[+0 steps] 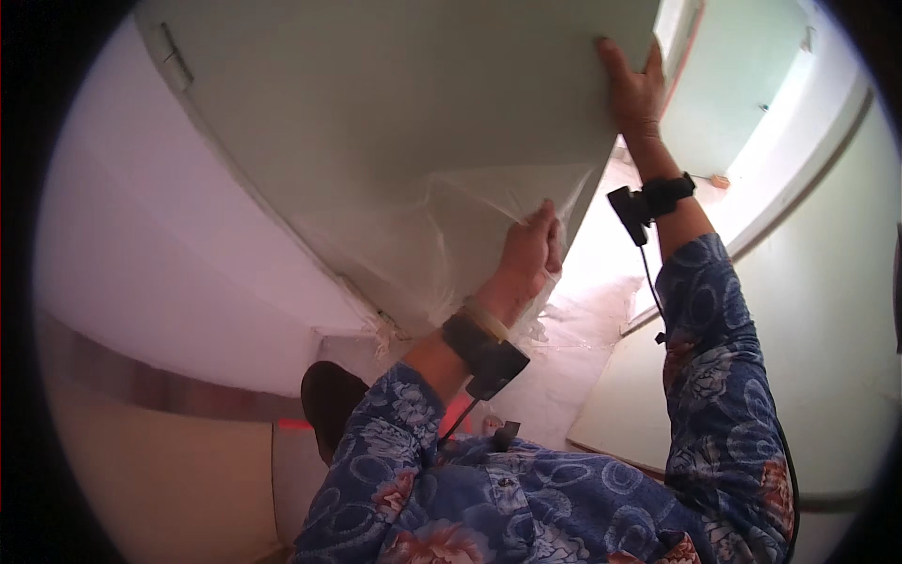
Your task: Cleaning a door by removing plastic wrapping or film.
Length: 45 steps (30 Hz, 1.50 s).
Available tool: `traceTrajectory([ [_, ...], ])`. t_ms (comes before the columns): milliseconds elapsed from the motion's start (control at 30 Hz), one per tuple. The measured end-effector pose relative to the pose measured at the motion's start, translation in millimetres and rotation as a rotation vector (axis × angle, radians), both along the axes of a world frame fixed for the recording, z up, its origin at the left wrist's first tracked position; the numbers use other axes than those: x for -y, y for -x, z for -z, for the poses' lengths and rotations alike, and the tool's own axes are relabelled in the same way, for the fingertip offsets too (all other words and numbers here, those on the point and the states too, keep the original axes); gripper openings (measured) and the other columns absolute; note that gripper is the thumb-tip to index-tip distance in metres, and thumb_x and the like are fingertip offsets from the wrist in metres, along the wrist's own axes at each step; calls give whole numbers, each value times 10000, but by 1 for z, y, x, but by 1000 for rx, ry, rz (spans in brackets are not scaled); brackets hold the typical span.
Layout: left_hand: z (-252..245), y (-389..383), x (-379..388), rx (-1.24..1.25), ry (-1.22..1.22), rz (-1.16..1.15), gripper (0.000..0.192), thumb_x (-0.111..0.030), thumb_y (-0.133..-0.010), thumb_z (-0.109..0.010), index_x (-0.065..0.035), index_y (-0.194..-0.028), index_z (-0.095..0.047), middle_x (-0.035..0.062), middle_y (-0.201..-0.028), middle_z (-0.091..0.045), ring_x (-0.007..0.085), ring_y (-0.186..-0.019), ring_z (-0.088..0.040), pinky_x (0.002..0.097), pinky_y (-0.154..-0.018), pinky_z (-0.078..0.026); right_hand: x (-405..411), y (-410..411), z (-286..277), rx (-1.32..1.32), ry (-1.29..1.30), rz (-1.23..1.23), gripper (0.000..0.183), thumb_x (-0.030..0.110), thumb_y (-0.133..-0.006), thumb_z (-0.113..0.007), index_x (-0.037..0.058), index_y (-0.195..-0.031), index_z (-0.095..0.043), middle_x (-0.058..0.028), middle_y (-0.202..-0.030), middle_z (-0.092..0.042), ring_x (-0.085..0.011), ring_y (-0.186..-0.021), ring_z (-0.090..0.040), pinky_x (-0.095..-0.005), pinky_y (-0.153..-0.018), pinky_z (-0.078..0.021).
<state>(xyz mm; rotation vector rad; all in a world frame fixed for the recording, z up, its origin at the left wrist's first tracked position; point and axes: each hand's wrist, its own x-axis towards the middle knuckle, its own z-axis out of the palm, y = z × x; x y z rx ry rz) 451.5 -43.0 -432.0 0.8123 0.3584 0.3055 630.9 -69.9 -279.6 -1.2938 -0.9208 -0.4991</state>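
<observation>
A pale green door (pixel 394 84) fills the view in front of me, with a metal hinge (pixel 176 55) on its left edge. Clear plastic film (pixel 451 233) clings to its lower part and is pulled into creases. My left hand (pixel 530 247) grips a bunched piece of this film near the door's lower right corner. Higher up, my right hand (pixel 636 92) rests against the door's right edge with thumb and fingers spread. Part of its fingers is hidden behind the edge. Each wrist bears a strapped black device.
Another pale green door (pixel 747 84) stands beyond the bright doorway. A small orange block (pixel 719 182) lies on the floor there. To my right is a pale panel (pixel 796 310); a white wall (pixel 176 233) runs along the left. My dark shoe (pixel 331 402) shows below.
</observation>
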Motion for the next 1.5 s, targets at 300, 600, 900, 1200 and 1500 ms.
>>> traceTrajectory([
  [300,66,45,19,-82,-97,43,371,-398,-966,-504,-143,-705,-435,-35,-538,-302,91,-437,-292,278,-428,-242,-5,4,-1,8,22,51,579,438,-821,-686,13,-1187,-542,-126,-1016,-647,-211,-893,-622,-348,-797,-496],
  [600,129,80,38,-249,-149,28,397,-402,-966,-507,-139,-676,-438,-55,-561,-311,76,-435,-279,263,-424,-240,2,12,2,53,-3,-23,781,324,-826,-705,-87,-1363,-315,-222,-1137,-585,-265,-1001,-589,-365,-823,-504],
  [900,217,135,24,-380,-565,-101,411,-362,-959,-519,-100,-646,-473,-42,-568,-405,92,-442,-361,281,-429,-300,-10,16,4,-108,-36,-118,710,357,-820,-714,-47,-1313,-402,-191,-1106,-607,-240,-952,-609,-350,-770,-527],
  [1200,239,160,-4,-526,-628,-94,439,-395,-913,-550,-28,-678,-595,2,-585,-520,136,-585,-492,337,-574,-406,1,-8,14,-10,-104,-140,748,416,-814,-716,-40,-1317,-404,-145,-1068,-612,-213,-942,-599,-317,-786,-502],
  [1500,217,178,-63,-381,-1324,-309,294,-212,-805,-672,-2,-1005,-624,152,-970,-619,276,-902,-594,404,-789,-465,12,14,-2,-31,-3,-59,747,368,-821,-705,-43,-1349,-373,-195,-1109,-602,-253,-975,-604,-354,-807,-510],
])
